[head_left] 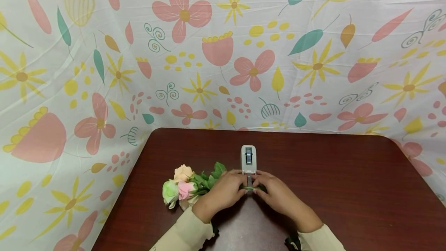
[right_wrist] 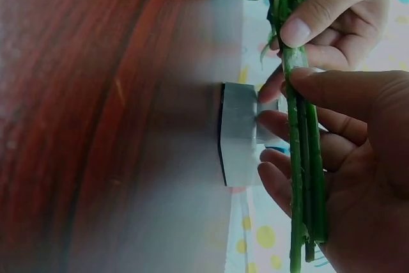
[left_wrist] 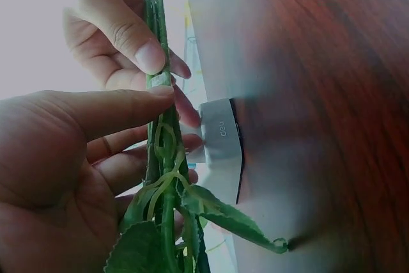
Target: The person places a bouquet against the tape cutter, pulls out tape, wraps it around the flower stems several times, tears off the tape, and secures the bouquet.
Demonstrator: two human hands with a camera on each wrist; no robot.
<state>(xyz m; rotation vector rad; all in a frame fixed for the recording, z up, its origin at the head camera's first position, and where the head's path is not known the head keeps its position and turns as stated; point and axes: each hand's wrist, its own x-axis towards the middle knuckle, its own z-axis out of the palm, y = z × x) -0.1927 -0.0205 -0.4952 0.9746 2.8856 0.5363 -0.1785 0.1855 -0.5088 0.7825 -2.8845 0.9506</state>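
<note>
A bunch of flowers lies sideways, its peach, pale green and pink blooms (head_left: 184, 187) pointing left. My left hand (head_left: 226, 189) grips its green stems (left_wrist: 167, 158) just below the leaves (left_wrist: 223, 215). Close beside it, my right hand (head_left: 277, 193) pinches the same stems nearer their cut ends (right_wrist: 310, 222). Between the two thumbs, a shiny clear piece of tape (right_wrist: 295, 59) lies against the stems. Just beyond the hands stands a pale grey tape dispenser (head_left: 249, 159) with a roll in it, and a clear strip (head_left: 249, 180) runs from it towards the stems.
The dark red-brown wooden table (head_left: 334, 173) has rounded far corners. A white cloth (head_left: 223, 69) printed with flowers and leaves hangs behind the table and along its left side.
</note>
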